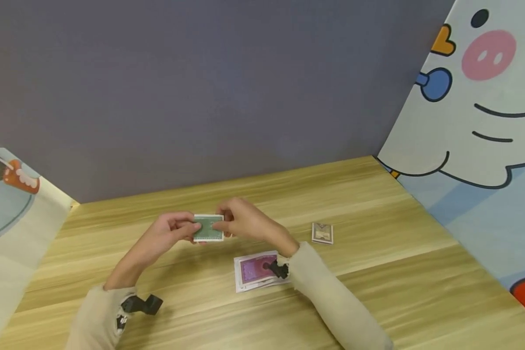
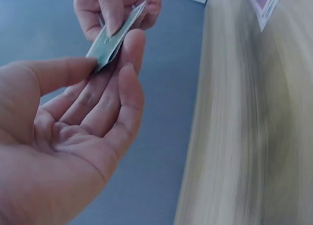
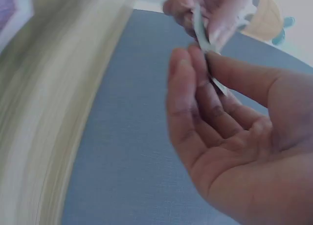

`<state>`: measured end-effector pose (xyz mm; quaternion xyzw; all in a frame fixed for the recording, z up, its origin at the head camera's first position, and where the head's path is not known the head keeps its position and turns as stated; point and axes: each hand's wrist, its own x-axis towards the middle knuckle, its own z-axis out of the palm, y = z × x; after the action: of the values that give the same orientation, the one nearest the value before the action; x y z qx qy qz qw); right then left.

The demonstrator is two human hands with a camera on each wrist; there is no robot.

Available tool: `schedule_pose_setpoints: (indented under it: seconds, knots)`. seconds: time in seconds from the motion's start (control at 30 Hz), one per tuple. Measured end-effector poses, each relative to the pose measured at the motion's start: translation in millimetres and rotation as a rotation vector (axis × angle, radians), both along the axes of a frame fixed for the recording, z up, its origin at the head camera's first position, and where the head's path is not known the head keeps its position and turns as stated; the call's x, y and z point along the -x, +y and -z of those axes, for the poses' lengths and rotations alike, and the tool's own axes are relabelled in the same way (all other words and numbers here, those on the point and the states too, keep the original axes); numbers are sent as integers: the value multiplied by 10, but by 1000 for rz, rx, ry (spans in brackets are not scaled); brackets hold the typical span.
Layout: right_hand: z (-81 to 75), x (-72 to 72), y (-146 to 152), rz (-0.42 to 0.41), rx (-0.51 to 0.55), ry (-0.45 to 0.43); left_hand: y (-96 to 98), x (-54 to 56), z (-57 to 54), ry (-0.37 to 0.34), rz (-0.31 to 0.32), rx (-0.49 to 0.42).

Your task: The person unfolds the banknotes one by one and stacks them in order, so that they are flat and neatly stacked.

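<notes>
A green folded banknote [image 1: 207,232] with pale edges is held up above the wooden table, between both hands. My left hand [image 1: 167,234] pinches its left end, thumb on the near face and fingers behind. At the other end, my right hand [image 1: 250,221] grips it in the same way. Seen from the left wrist, the folded note [image 2: 111,43] shows layers slightly parted along one edge. On the table below lies a small stack of purple notes [image 1: 257,270], partly hidden by the right sleeve. A small folded brownish note [image 1: 322,233] rests farther right.
The wood-grained table [image 1: 192,316] meets a grey panel [image 1: 227,97] at its back. Walls with cartoon pictures stand at the left and right [image 1: 468,141]. Black camera mounts [image 1: 142,305] are strapped at the wrists, over light sleeves.
</notes>
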<state>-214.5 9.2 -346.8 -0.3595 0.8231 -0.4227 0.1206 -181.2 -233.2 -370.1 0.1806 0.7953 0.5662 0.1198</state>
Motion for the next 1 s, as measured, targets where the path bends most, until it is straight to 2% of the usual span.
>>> schedule_pose_setpoints:
  seconds: [0.1, 0.27, 0.47, 0.7, 1.0]
  knots:
    - [33, -29, 48, 42, 51, 30, 78, -23, -10, 24, -17, -22]
    - [119, -129, 171, 141, 220, 83, 247, -97, -83, 77, -21, -54]
    - [124, -323, 430, 165, 350, 91, 504, -249, -146, 154, -23, -79]
    - [101, -491, 675, 208, 399, 130, 779, -390, -158, 192, -84, -108]
    - [122, -598, 781, 224, 363, 149, 917, -501, -112, 193, -116, -113]
